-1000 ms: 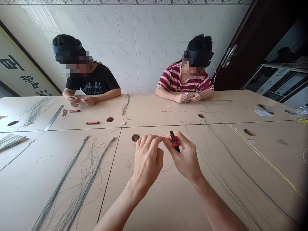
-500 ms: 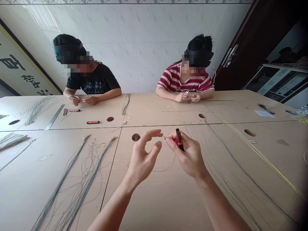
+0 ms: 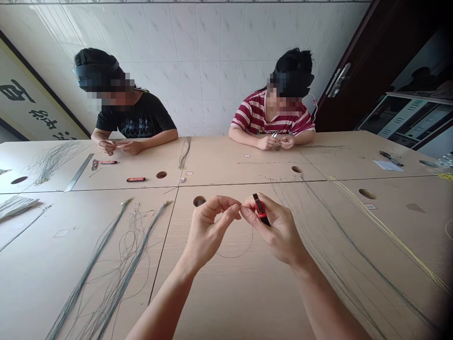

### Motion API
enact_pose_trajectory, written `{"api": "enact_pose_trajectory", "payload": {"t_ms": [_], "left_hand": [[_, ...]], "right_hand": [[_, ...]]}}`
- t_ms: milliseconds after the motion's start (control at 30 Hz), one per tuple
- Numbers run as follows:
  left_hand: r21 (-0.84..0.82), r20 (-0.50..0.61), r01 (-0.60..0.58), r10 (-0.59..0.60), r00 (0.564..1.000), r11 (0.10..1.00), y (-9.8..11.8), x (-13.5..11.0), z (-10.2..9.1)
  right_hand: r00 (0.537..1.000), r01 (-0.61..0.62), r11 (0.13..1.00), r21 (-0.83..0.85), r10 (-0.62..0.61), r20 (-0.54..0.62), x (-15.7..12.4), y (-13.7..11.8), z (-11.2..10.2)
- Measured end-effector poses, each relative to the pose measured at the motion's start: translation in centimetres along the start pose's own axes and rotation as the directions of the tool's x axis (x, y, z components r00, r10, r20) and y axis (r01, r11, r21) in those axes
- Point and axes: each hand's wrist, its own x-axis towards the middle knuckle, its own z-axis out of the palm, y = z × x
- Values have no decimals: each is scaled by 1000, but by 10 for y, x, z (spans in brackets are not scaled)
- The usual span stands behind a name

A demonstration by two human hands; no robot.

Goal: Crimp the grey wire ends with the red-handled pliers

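1. The left hand (image 3: 208, 231) has its thumb and pointing finger close at the tips. I can't tell if they pinch the wire.
2. The right hand (image 3: 278, 229) is wrapped around a red and black tool (image 3: 262, 213). Its fingertips touch the left hand's.
3. A thin wire (image 3: 233, 257) curves below the two hands, over the table (image 3: 226, 302).
4. Two gray wire bunches lie to the left, yellow strings (image 3: 384, 228) to the right.
5. Two people sit across the table.
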Motion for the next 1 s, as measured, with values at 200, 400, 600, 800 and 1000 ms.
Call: {"api": "enact_pose_trajectory", "payload": {"t_ms": [200, 400, 600, 800, 1000], "left_hand": [[-28, 10, 3, -2, 1000, 1000, -3, 1, 0], [-90, 1, 49, -49, 999, 995, 0, 1, 0], [-167, 51, 104, -97, 994, 980, -1, 1, 1], [-263, 59, 147, -136, 989, 953, -1, 0, 2], [-318, -27, 104, -119, 993, 942, -2, -1, 10]], "right_hand": [[1000, -17, 1000, -16, 17, 8, 1, -2, -1], [998, -37, 999, 37, 36, 46, 1, -4, -4], [994, -83, 992, 95, 76, 73, 2, -2, -7], [995, -48, 990, 131, 37, 89, 3, -3, -5], [998, -41, 990, 137, 35, 43, 2, -3, 0]]}}
